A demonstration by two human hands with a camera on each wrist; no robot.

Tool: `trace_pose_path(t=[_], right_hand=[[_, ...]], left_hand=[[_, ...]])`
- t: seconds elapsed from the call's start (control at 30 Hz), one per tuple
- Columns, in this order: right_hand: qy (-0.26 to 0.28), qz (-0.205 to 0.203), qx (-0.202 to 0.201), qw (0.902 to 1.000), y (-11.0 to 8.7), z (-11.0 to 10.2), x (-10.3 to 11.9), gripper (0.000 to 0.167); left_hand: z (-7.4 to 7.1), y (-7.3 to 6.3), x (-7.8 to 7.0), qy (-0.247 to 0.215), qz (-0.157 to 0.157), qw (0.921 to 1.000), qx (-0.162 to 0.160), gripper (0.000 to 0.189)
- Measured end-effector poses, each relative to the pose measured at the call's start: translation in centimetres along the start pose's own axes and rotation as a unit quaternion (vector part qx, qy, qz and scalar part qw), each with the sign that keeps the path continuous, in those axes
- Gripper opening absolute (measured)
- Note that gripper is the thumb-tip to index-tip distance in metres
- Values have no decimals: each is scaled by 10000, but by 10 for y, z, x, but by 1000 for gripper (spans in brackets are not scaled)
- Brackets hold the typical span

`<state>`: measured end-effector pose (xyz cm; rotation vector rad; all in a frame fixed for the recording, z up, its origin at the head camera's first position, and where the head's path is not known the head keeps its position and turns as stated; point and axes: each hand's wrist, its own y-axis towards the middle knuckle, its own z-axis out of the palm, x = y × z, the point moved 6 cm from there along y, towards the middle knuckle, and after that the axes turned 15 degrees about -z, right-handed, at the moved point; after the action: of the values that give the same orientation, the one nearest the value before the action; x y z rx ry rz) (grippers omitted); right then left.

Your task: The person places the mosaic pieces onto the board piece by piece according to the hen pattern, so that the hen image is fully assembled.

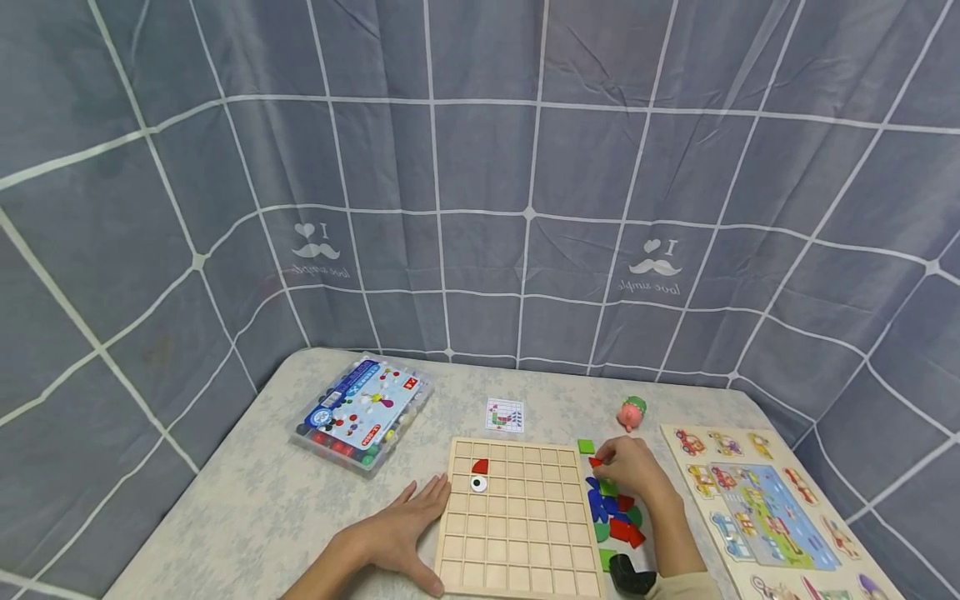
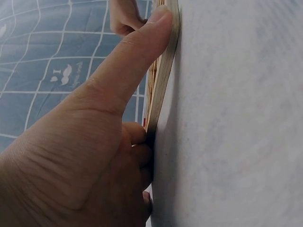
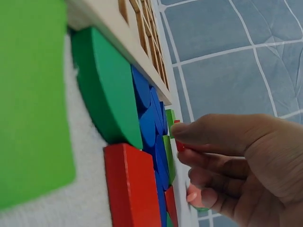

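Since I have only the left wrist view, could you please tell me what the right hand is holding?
Observer: The right hand pinches a red block between its fingers.
Operator: Thank you. What sits in the grid of the board?
Observer: A red piece and a round eye piece, in neighbouring squares.
Operator: And what lies just past its far edge, please?
Observer: A small picture card.

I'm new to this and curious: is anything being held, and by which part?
The right hand pinches a small red piece by one end; the left hand rests against the wooden board.
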<state>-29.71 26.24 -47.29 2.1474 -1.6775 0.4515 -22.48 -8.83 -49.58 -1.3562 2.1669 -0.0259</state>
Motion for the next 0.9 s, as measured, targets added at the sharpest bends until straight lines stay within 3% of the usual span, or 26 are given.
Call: trace_pose_path(t=[0.2, 0.53, 0.9], right_hand=[[-52, -193, -99, 9998, 1, -4, 15, 19], [150, -949, -32, 9954, 10, 6, 57, 16], [133, -1901, 249, 9814, 19, 17, 110, 11]], left_hand=[[-1, 1, 0, 12, 16, 10000, -25, 127], [-2, -1, -2, -3, -16, 10000, -34, 127], [-1, -1, -2, -29, 2, 10000, 13, 127]])
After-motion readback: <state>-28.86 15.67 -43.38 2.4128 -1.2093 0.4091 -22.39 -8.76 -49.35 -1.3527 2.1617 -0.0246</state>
